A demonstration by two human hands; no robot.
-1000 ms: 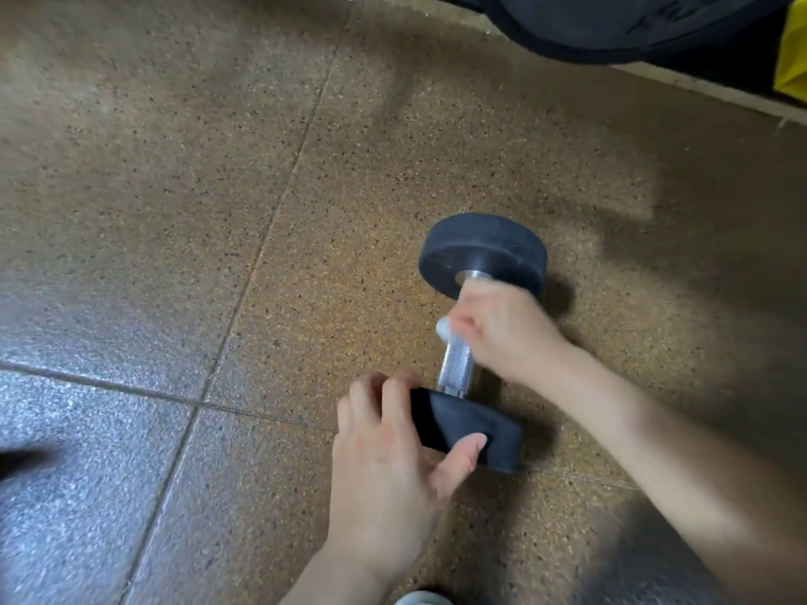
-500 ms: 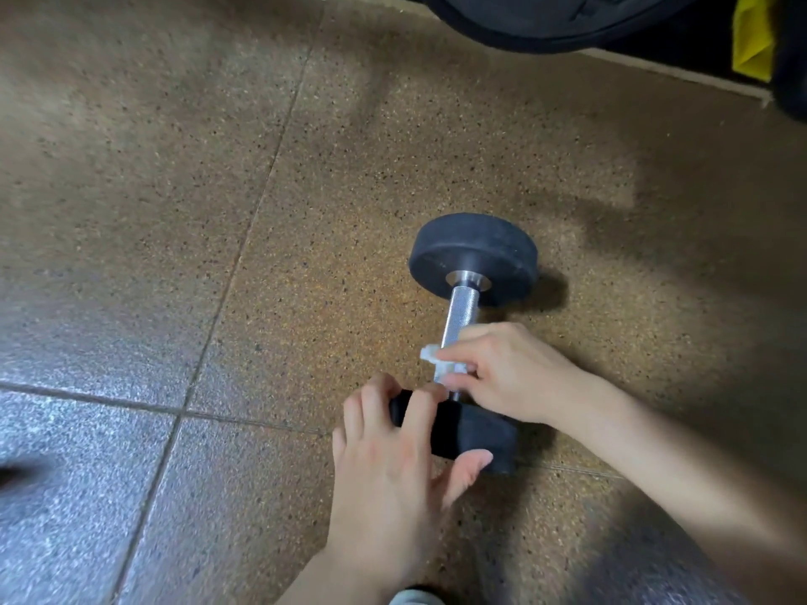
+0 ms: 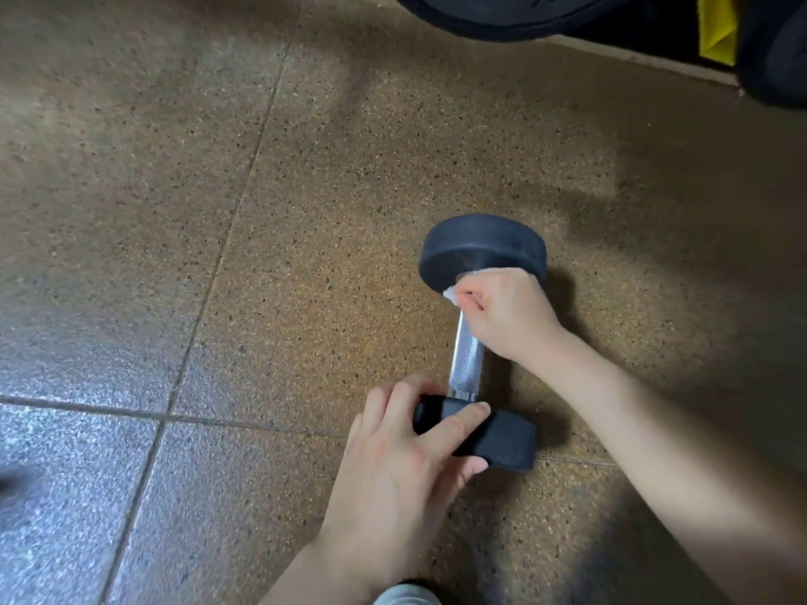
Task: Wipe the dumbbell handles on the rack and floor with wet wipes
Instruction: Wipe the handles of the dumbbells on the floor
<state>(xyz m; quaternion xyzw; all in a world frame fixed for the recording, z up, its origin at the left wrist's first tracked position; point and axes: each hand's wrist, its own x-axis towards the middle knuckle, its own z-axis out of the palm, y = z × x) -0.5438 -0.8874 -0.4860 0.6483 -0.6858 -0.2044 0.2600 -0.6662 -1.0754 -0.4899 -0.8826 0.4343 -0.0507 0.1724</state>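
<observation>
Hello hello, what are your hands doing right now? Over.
Left hand grips dumbbell, near head. Right hand wraps wet wipe round handle, far end. Nothing blocking the handle.

The person's left hand and right hand are bare. The left forearm and right forearm are bare too, right up to the edge of view. At the bottom edge the round toe of a pale grey-white shoe shows, small and smooth.
</observation>
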